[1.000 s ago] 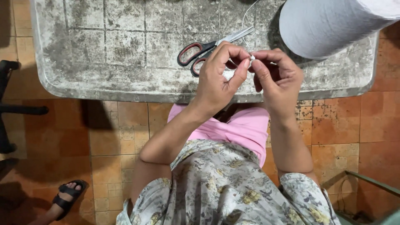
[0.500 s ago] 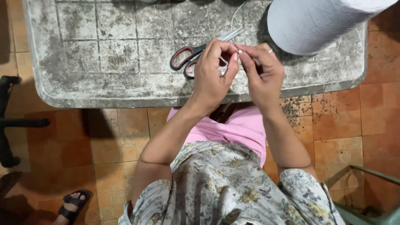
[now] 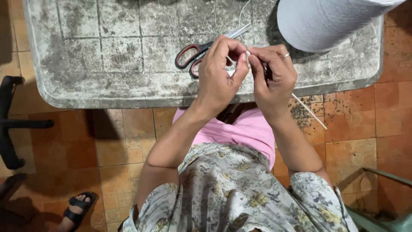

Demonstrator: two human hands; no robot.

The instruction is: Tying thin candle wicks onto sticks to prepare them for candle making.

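Observation:
My left hand (image 3: 221, 77) and my right hand (image 3: 272, 79) meet fingertip to fingertip over the near edge of a worn grey table (image 3: 107, 56). Both pinch a thin white thread (image 3: 245, 53) that runs up toward a big white yarn cone (image 3: 330, 21) at the top right. A slim white needle or hook (image 3: 310, 111) sticks out below my right hand, down to the right. Scissors with red and black handles (image 3: 193, 56) lie on the table just behind my left hand, partly hidden by it.
Below the table is an orange tiled floor (image 3: 124, 141). A black chair base (image 3: 13, 124) stands at the left. Another person's sandalled foot (image 3: 77, 208) shows at the bottom left. A greenish metal frame (image 3: 382, 176) sits at the lower right.
The view has shifted a little. My hands stay together on the thread; the slim white needle now shows below my right hand.

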